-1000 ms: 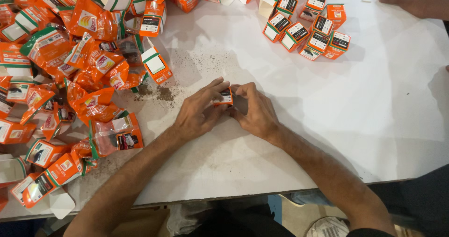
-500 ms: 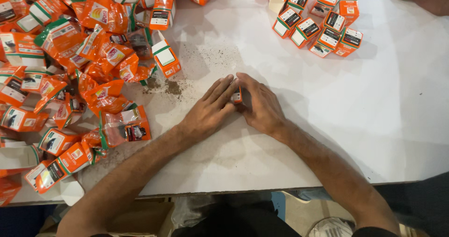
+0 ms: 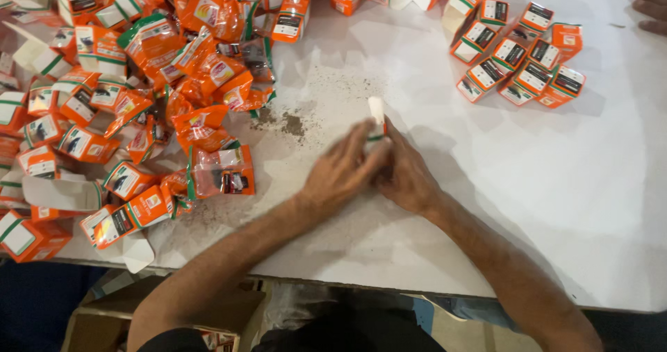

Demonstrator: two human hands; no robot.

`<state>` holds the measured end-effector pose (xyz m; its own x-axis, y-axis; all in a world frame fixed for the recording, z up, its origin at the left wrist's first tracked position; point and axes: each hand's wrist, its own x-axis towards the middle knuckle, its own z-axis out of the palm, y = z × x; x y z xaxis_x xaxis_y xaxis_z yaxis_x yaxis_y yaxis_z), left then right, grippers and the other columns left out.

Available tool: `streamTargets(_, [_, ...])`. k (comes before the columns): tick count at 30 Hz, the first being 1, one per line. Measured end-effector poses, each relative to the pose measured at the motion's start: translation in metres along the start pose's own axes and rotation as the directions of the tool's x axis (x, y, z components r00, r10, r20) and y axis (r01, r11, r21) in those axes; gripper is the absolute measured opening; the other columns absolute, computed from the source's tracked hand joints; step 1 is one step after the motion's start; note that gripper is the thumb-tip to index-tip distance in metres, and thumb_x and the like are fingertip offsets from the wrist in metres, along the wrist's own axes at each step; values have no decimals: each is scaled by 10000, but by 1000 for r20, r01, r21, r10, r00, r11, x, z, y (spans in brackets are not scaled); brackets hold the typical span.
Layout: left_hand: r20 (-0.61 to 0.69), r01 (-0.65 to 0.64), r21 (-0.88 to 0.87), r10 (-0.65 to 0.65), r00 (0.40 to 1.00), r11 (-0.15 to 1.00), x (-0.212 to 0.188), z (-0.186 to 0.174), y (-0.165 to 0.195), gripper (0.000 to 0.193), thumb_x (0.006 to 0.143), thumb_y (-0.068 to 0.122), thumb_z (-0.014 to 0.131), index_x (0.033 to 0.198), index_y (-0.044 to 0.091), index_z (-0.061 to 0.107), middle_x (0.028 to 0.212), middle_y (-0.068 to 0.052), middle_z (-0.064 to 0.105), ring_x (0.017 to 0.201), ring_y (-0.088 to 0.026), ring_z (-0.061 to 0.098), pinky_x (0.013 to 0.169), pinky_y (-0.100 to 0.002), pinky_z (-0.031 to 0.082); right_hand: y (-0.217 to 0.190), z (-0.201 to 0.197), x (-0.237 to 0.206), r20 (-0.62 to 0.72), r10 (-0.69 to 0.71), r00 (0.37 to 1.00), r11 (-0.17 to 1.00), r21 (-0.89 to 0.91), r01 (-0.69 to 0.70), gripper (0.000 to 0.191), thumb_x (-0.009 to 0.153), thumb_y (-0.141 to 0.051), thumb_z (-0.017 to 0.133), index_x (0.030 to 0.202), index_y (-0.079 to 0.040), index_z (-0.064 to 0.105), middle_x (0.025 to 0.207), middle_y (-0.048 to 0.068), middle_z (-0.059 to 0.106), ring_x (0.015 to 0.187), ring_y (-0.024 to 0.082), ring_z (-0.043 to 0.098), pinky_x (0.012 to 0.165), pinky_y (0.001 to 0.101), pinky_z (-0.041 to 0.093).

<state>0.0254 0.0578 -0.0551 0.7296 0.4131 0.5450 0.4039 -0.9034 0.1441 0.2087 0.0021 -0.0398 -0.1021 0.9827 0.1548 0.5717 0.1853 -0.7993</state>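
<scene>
Both hands, left [image 3: 340, 175] and right [image 3: 406, 178], pinching one small carton [image 3: 376, 112] mid-worktop [image 3: 556, 206]. Best kept pressed flat, flap tucked squarely, clear of spilled grit [image 3: 292, 123].

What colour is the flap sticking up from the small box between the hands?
White flap, head view.

Two hands at work on one small box [image 3: 376, 110], at the middle of the white tabletop [image 3: 486, 206]. About ten closed orange boxes [image 3: 522, 59] grouped up and right of that small box. One heap of orange pouches and flattened cartons [image 3: 139, 95] left of it, too many and too overlapped to count. One further hand [image 3: 652, 8] at the far right edge.
</scene>
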Motion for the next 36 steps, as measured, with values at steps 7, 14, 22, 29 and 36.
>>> streamTargets(7, [281, 226, 569, -445, 850, 791, -75, -119, 10, 833, 729, 74, 659, 1524, 152, 421, 1576, -186, 358, 1229, -326, 557, 1011, -535, 434, -3, -4, -10, 9, -31, 999, 984, 173, 29, 617, 965, -148, 659, 1468, -11, 330, 1348, 205, 543, 1228, 330, 621, 1002, 427, 542])
streamTargets(14, [245, 376, 450, -517, 820, 810, -74, -125, -60, 581, 768, 37, 667, 1338, 78, 564, 1161, -226, 528, 941, -400, 643, 703, -475, 545, -3, 4, -9, -32, -123, 992, 991, 49, 125, 566, 968, -208, 713, 1411, -6, 424, 1327, 218, 450, 1232, 319, 504, 1008, 402, 530])
streamTargets(22, [86, 542, -158, -536, 840, 825, -10, -82, -47, 423, 731, 0, 731, 1110, 34, 546, 944, -153, 626, 769, -324, 674, 686, -492, 547, 34, -14, -11, -224, -209, 952, 972, -154, 177, 629, 785, -252, 888, 1279, 1, 591, 1261, 179, 640, 1244, 375, 570, 1105, 470, 423])
streamTargets(29, [-406, -366, -179, 270, 873, 913, 3, -36, -6, 358, 751, -64, 714, 961, -9, 429, 1149, -256, 647, 1163, -442, 635, 950, -539, 569, 29, 7, -10, -104, -282, 954, 950, -172, 262, 649, 744, -175, 857, 1321, -34, 598, 1374, 145, 639, 1342, 315, 570, 1214, 473, 374])
streamTargets(36, [-135, -147, -89, 134, 982, 985, -9, -27, -20, 492, 708, 37, 760, 1165, -61, 609, 990, -187, 645, 1343, -436, 559, 1186, -674, 324, 18, 1, -12, -41, -223, 974, 957, -198, 211, 655, 744, -185, 846, 1327, -32, 590, 1347, 134, 644, 1340, 315, 572, 1207, 456, 390])
